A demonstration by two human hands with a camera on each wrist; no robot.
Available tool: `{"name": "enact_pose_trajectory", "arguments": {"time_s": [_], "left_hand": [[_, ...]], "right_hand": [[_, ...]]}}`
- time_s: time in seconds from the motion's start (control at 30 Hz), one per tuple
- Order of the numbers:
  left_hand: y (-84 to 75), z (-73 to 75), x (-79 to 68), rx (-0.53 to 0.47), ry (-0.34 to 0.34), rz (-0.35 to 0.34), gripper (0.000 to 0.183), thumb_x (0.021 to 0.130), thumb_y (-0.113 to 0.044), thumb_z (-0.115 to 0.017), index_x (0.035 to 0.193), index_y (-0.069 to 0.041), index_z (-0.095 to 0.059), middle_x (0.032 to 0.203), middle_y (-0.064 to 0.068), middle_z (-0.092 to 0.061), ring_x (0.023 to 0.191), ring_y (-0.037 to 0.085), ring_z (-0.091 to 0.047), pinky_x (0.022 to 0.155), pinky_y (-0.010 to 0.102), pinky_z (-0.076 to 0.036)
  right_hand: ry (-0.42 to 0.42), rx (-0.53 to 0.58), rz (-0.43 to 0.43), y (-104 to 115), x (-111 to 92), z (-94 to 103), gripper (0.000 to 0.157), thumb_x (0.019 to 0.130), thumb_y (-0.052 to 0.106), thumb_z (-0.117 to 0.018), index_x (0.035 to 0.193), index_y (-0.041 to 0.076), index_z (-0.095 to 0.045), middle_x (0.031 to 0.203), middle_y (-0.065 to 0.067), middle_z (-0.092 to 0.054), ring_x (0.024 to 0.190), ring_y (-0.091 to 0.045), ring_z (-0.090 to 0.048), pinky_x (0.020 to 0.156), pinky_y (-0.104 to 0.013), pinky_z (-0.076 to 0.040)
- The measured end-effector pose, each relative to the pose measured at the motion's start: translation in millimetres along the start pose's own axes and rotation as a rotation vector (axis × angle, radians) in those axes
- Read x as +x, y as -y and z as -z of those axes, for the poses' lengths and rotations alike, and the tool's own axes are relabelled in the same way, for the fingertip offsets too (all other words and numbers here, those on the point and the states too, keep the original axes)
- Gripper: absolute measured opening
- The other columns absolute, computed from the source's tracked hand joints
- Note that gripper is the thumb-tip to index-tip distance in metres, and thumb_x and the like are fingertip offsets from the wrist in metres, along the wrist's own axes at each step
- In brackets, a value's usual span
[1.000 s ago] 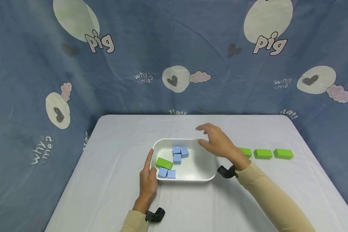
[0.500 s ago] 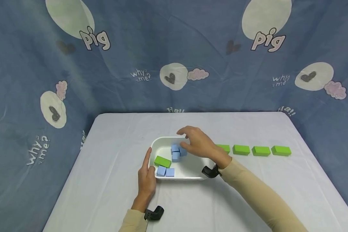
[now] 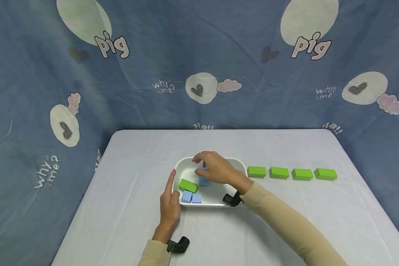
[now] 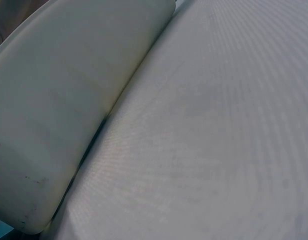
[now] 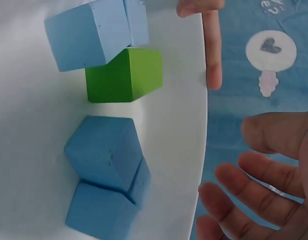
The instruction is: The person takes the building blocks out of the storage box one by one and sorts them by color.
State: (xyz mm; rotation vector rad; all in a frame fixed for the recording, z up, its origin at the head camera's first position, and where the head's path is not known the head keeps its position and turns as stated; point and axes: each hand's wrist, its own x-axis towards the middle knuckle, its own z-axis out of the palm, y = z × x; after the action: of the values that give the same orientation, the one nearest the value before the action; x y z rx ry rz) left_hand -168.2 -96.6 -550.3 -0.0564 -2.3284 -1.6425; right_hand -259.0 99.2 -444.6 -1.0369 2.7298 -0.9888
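A white plastic tray stands on the cloth-covered table. My left hand grips its near left corner, index finger along the outside and thumb over the rim. Inside lie a green block and several blue cubes, two of them by the near left corner. My right hand hovers over the tray with loosely bent fingers and holds nothing; it partly hides a cluster of blue cubes. In the right wrist view, thumb and fingers stand apart beside the blue cubes.
A row of several green blocks extends rightward from the tray's right side. White cloth covers the table. Behind and at the sides hangs a blue printed curtain.
My right hand has moved left, from the tray's right end to over the blue cubes, uncovering the leftmost green block of the row. The left hand stays at the tray's corner.
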Motion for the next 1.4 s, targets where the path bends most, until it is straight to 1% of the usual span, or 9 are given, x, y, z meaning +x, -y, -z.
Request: {"name": "enact_pose_trajectory", "arguments": {"time_s": [0.13, 0.27, 0.37, 0.5, 0.63, 0.83, 0.97, 1.23, 1.4], "left_hand": [[-1.3, -0.2, -0.9, -0.011, 0.001, 0.001, 0.077, 0.088, 0.006, -0.038, 0.160, -0.021, -0.037, 0.157, 0.001, -0.043, 0.141, 0.018, -0.041, 0.107, 0.012, -0.028], [-1.9, -0.8, -0.9, -0.016, 0.007, -0.001, 0.077, 0.088, 0.006, -0.039, 0.160, -0.022, -0.037, 0.156, 0.001, -0.044, 0.140, 0.018, -0.042, 0.106, 0.012, -0.029], [-1.6, -1.0, -0.7, -0.019, 0.012, 0.001, 0.076, 0.089, 0.006, -0.038, 0.160, -0.022, -0.036, 0.157, 0.000, -0.043, 0.141, 0.016, -0.040, 0.108, 0.012, -0.028], [-1.4, -0.8, -0.1, -0.025, 0.015, -0.005, 0.076, 0.089, 0.006, -0.038, 0.160, -0.021, -0.036, 0.157, 0.001, -0.042, 0.135, 0.017, -0.045, 0.104, 0.016, -0.032], [-1.5, -0.1, -0.3, -0.015, 0.009, -0.008, 0.075, 0.089, 0.005, -0.038, 0.160, -0.020, -0.037, 0.157, 0.002, -0.043, 0.128, 0.019, -0.049, 0.099, 0.017, -0.033], [-1.0, 0.7, -0.3, -0.004, 0.014, 0.001, 0.075, 0.089, 0.005, -0.038, 0.160, -0.018, -0.037, 0.157, 0.000, -0.043, 0.137, 0.017, -0.044, 0.108, 0.014, -0.029], [-0.8, 1.8, 1.9, -0.005, 0.004, -0.018, 0.075, 0.088, 0.006, -0.038, 0.160, -0.016, -0.037, 0.157, 0.001, -0.043, 0.139, 0.018, -0.043, 0.110, 0.014, -0.028], [-0.1, 2.9, 0.4, 0.005, -0.010, -0.015, 0.076, 0.087, 0.005, -0.039, 0.159, -0.019, -0.038, 0.156, 0.002, -0.044, 0.142, 0.018, -0.040, 0.110, 0.013, -0.026], [-0.2, 2.5, -0.4, 0.009, -0.011, -0.008, 0.076, 0.087, 0.006, -0.039, 0.159, -0.019, -0.038, 0.156, 0.001, -0.044, 0.141, 0.019, -0.041, 0.109, 0.012, -0.028]], "right_hand": [[0.004, 0.011, 0.000, -0.3, 3.3, -4.4, 0.032, 0.090, 0.014, -0.074, 0.118, -0.002, -0.070, 0.111, -0.010, -0.072, 0.088, -0.024, -0.068, 0.075, -0.031, -0.054], [0.018, 0.004, -0.023, 0.8, 6.0, -7.8, 0.036, 0.088, 0.017, -0.077, 0.118, -0.001, -0.071, 0.109, -0.010, -0.072, 0.086, -0.023, -0.068, 0.076, -0.032, -0.055], [0.030, -0.012, -0.036, 1.3, 8.7, -10.6, 0.038, 0.087, 0.020, -0.079, 0.118, -0.001, -0.071, 0.108, -0.011, -0.072, 0.092, -0.025, -0.069, 0.080, -0.035, -0.055], [0.051, -0.040, -0.054, 0.7, 13.5, -14.5, 0.040, 0.085, 0.023, -0.079, 0.118, 0.001, -0.071, 0.108, -0.009, -0.072, 0.099, -0.024, -0.068, 0.085, -0.036, -0.055], [0.100, -0.050, -0.079, -2.3, 19.0, -20.4, 0.041, 0.084, 0.024, -0.079, 0.118, 0.003, -0.072, 0.108, -0.007, -0.072, 0.098, -0.021, -0.067, 0.085, -0.033, -0.055], [0.190, -0.059, -0.079, -1.8, 24.9, -27.2, 0.042, 0.084, 0.027, -0.080, 0.117, 0.003, -0.073, 0.109, -0.006, -0.073, 0.101, -0.022, -0.068, 0.086, -0.034, -0.055], [0.234, -0.110, -0.067, 3.0, 29.5, -28.5, 0.043, 0.082, 0.031, -0.082, 0.116, 0.005, -0.074, 0.108, -0.004, -0.074, 0.103, -0.022, -0.068, 0.088, -0.034, -0.055], [0.337, -0.250, -0.050, 4.3, 31.9, -38.9, 0.046, 0.078, 0.043, -0.086, 0.112, 0.013, -0.075, 0.100, 0.005, -0.071, 0.092, -0.012, -0.064, 0.084, -0.029, -0.051], [0.355, -0.304, -0.024, 3.0, 30.0, -44.2, 0.038, 0.080, 0.045, -0.083, 0.105, 0.018, -0.079, 0.089, 0.012, -0.069, 0.087, -0.009, -0.059, 0.083, -0.029, -0.048]]}}
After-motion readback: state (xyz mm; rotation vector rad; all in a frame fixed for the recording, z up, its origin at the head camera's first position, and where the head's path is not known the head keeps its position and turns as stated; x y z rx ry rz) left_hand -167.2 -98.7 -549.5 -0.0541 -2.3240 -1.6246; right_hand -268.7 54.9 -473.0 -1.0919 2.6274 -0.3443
